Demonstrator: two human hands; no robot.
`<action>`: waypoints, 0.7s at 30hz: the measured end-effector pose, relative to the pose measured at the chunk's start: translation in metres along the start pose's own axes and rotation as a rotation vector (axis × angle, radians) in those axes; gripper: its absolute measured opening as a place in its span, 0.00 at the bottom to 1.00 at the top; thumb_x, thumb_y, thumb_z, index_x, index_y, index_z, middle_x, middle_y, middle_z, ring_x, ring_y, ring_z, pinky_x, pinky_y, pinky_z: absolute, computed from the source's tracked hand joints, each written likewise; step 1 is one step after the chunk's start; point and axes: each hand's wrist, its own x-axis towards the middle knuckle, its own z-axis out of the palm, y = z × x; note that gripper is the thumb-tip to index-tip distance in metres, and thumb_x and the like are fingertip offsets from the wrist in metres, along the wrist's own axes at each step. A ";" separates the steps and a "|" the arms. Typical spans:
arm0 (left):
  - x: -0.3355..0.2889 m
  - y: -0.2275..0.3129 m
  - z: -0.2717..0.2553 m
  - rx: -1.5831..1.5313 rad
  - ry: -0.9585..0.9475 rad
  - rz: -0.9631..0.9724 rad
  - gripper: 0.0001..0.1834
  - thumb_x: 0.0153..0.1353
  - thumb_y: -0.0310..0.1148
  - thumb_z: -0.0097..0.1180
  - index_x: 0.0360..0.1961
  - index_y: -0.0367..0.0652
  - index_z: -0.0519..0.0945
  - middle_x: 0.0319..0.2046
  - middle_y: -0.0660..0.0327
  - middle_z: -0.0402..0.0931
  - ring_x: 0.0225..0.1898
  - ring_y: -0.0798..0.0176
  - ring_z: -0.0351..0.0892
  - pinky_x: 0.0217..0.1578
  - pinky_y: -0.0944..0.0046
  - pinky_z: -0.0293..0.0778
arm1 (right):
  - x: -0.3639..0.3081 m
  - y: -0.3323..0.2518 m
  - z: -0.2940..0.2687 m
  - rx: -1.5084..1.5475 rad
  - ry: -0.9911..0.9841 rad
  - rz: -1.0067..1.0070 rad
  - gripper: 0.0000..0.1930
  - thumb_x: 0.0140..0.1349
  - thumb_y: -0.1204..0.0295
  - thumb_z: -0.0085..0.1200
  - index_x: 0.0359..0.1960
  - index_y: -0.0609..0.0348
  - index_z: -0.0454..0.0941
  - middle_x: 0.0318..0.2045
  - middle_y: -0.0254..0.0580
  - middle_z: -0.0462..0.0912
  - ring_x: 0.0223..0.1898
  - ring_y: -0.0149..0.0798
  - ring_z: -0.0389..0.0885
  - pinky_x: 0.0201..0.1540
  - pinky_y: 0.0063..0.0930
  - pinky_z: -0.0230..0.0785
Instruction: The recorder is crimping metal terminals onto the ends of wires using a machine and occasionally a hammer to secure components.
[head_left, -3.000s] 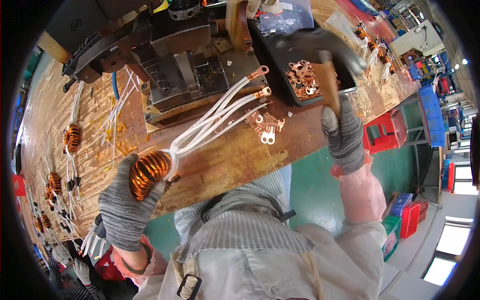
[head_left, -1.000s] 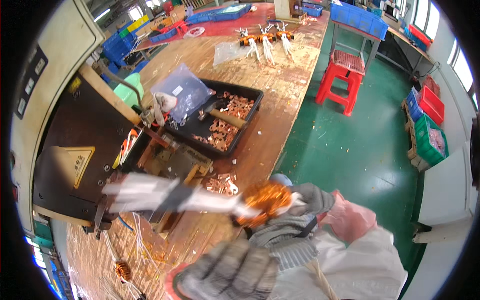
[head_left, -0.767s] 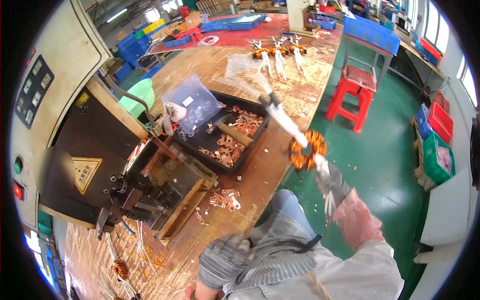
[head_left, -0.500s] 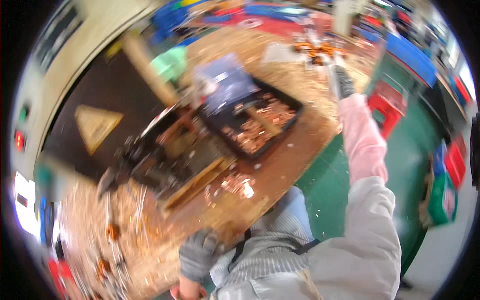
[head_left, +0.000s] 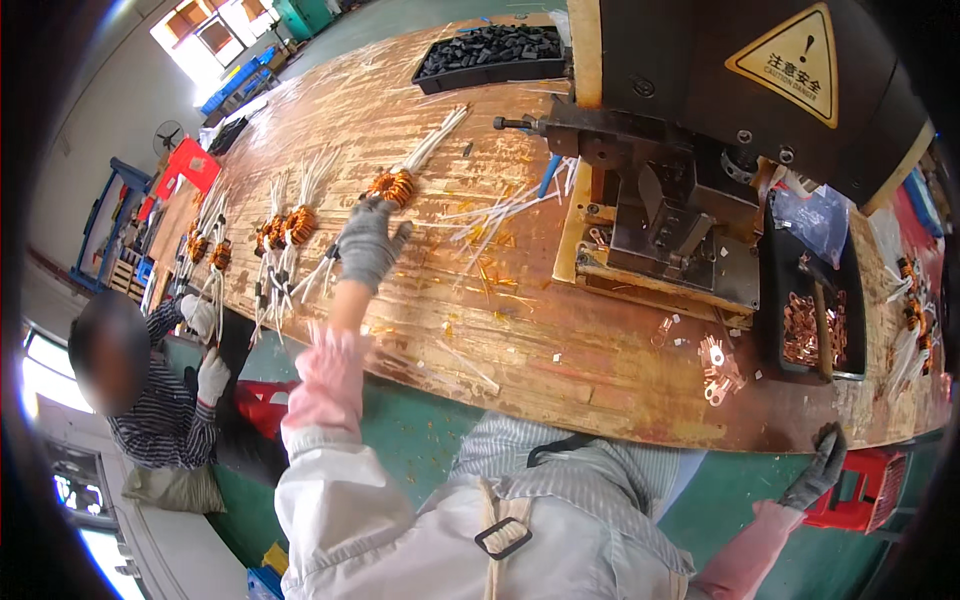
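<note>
My left hand [head_left: 370, 245], in a grey glove, reaches over the wooden table with its thumb apart from the fingers. Its fingertips touch the near edge of an orange wire-wound ring coil [head_left: 392, 187]; part of this coil is hidden behind them. White leads [head_left: 437, 138] run away from the coil on its far side. Low at the right, my right hand [head_left: 815, 470], gloved too, is beside the table's front edge with its fingers stretched out and nothing visible in them. More ring coils [head_left: 299, 225] with white and black-sleeved leads lie left of my left hand.
A black press [head_left: 680, 210] stands right of centre. Copper terminals [head_left: 718, 372] lie before it; a black tray [head_left: 855, 372] beside it holds more. Black pieces fill another tray [head_left: 490, 82]. Right stand coils [head_left: 912, 318] and a red stool [head_left: 868, 490]. A co-worker [head_left: 165, 410] sits left.
The view has swung left. My right hand has drawn back from the coils on the right to the table edge. My left hand has left the front edge and reached out to a coil.
</note>
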 end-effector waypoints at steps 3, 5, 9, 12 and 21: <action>0.045 -0.021 0.036 0.117 0.038 -0.001 0.26 0.46 0.47 0.57 0.46 0.45 0.72 0.48 0.47 0.66 0.47 0.49 0.68 0.49 0.57 0.65 | -0.024 0.020 -0.009 0.006 -0.005 0.003 0.13 0.61 0.68 0.45 0.43 0.64 0.71 0.39 0.41 0.74 0.39 0.34 0.72 0.45 0.27 0.65; 0.071 -0.018 0.048 0.018 -0.150 -0.161 0.34 0.42 0.52 0.59 0.49 0.44 0.71 0.50 0.46 0.64 0.50 0.48 0.66 0.52 0.57 0.62 | -0.040 0.023 -0.010 0.084 0.006 -0.008 0.12 0.61 0.70 0.46 0.42 0.64 0.71 0.39 0.40 0.74 0.39 0.34 0.72 0.45 0.27 0.66; 0.095 -0.026 0.066 0.086 -0.283 -0.173 0.40 0.41 0.60 0.55 0.49 0.40 0.71 0.52 0.44 0.63 0.52 0.49 0.64 0.51 0.60 0.62 | -0.058 0.003 0.002 -0.019 -0.011 -0.017 0.10 0.59 0.74 0.48 0.41 0.64 0.72 0.38 0.39 0.75 0.40 0.32 0.72 0.45 0.25 0.66; 0.103 -0.033 0.061 -0.028 -0.315 -0.201 0.37 0.40 0.57 0.58 0.46 0.38 0.73 0.49 0.46 0.67 0.47 0.53 0.70 0.46 0.62 0.66 | -0.065 -0.007 0.009 -0.067 -0.053 -0.060 0.09 0.58 0.77 0.48 0.40 0.63 0.72 0.37 0.40 0.75 0.39 0.33 0.72 0.45 0.25 0.66; -0.016 -0.058 -0.074 -0.972 0.118 -0.154 0.18 0.44 0.31 0.62 0.37 0.34 0.76 0.38 0.62 0.72 0.37 0.70 0.71 0.39 0.71 0.68 | -0.090 -0.097 0.118 -0.318 -0.422 -0.558 0.09 0.49 0.77 0.54 0.33 0.53 0.75 0.28 0.40 0.76 0.29 0.40 0.75 0.31 0.29 0.67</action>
